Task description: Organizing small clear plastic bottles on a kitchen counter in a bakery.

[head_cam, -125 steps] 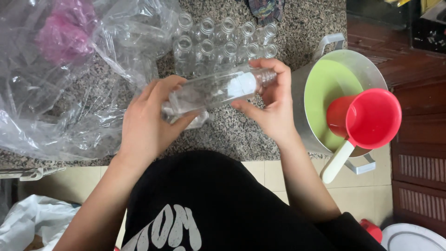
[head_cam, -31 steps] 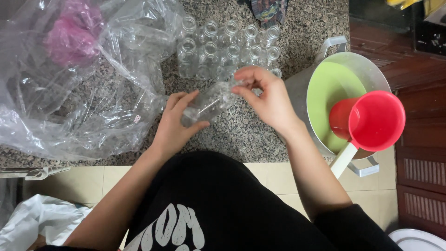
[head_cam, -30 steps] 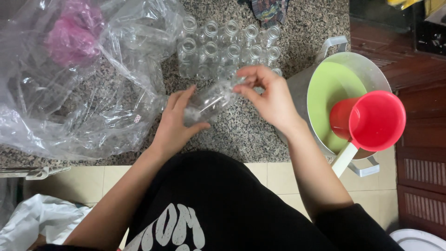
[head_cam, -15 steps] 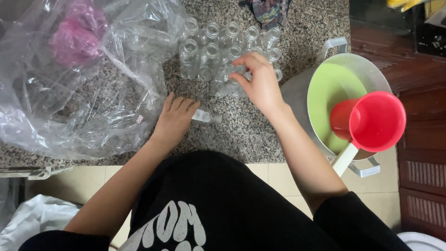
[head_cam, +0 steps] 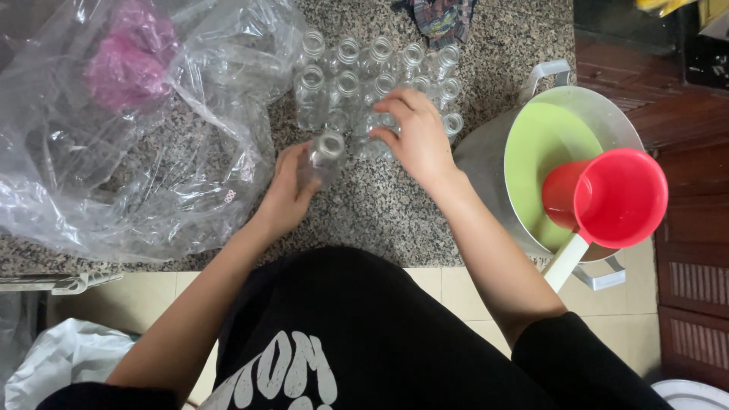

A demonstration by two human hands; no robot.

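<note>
L hand [head_cam: 285, 190] grips an upright clear plastic bottle [head_cam: 325, 156] on the granite counter [head_cam: 380, 212], beside the bottle cluster [head_cam: 372, 76]; R hand [head_cam: 414, 137] rests open-fingered on the cluster; step looks like lining up; next needs a gentle nudge in w/o toppling neighbours.

I hold one clear, uncapped plastic bottle [head_cam: 325, 156] upright on the speckled counter, beside the standing cluster of clear bottles [head_cam: 380, 76].

— Where do the bottles [head_cam: 380, 76] stand?
— Clustered on the counter [head_cam: 395, 205], behind both hands; the plastic bag [head_cam: 129, 129] lies left.
— And right?
— A pot [head_cam: 577, 129], a scoop [head_cam: 607, 201] seemingly resting in it.
</note>
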